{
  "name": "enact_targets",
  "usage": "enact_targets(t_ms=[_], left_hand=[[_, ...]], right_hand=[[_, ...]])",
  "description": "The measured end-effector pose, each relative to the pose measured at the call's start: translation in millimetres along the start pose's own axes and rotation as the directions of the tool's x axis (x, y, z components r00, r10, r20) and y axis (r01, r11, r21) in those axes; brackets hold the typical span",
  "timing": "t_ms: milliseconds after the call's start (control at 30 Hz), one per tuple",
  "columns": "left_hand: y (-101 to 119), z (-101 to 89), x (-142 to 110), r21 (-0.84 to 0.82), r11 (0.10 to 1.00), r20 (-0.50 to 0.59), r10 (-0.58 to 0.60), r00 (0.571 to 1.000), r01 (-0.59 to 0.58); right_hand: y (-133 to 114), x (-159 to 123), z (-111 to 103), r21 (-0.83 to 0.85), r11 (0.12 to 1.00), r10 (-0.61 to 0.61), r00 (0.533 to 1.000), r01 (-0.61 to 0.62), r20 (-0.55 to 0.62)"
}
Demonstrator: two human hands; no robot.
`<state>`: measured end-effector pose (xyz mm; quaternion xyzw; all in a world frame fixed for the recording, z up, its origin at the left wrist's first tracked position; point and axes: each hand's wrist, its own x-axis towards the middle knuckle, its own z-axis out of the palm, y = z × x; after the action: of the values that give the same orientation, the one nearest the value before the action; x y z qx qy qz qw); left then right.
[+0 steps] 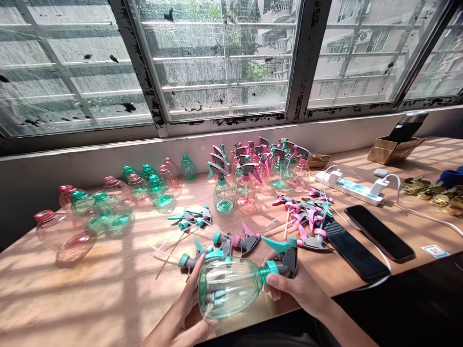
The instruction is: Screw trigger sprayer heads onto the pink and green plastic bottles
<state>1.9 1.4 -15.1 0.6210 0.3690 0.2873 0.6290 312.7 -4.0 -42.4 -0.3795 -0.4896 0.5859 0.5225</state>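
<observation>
A clear green spray bottle point(231, 286) lies sideways in the air above the table's front edge. Its base is gripped by my left hand point(184, 308), with the fingers behind and the thumb below. At the neck, my right hand point(300, 289) is closed on the teal collar of the grey and teal spray head point(287, 258). Just beyond the bottle lie loose spray heads, one with a pink collar point(248, 240) and one with a teal collar point(190, 260). More teal ones point(191, 218) rest farther left, and a pink and grey pile point(307, 214) lies to the right.
Headless green point(161, 193) and pink bottles point(65, 238) stand on the left. Bottles with spray heads point(224, 195) cluster at the back middle. To the right are two phones point(379, 233), a white power strip point(350, 188) with cables, a cardboard box point(392, 149) and gold-coloured pieces point(434, 190).
</observation>
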Motion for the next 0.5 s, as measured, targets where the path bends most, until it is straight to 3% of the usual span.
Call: enact_targets(t_ms=[233, 500], left_hand=[[-2.3, 1.5, 0.8, -0.026, 1.000, 0.029, -0.016, 0.999, 0.016], [-0.1, -7.8, 7.2, 0.046, 0.981, 0.125, 0.184, 0.975, -0.191]], right_hand=[[-1.6, 0.0, 0.0, -0.015, 1.000, 0.001, 1.000, -0.001, 0.018], [-2.4, 0.0, 0.3, 0.008, 1.000, 0.005, 0.999, -0.005, 0.034]])
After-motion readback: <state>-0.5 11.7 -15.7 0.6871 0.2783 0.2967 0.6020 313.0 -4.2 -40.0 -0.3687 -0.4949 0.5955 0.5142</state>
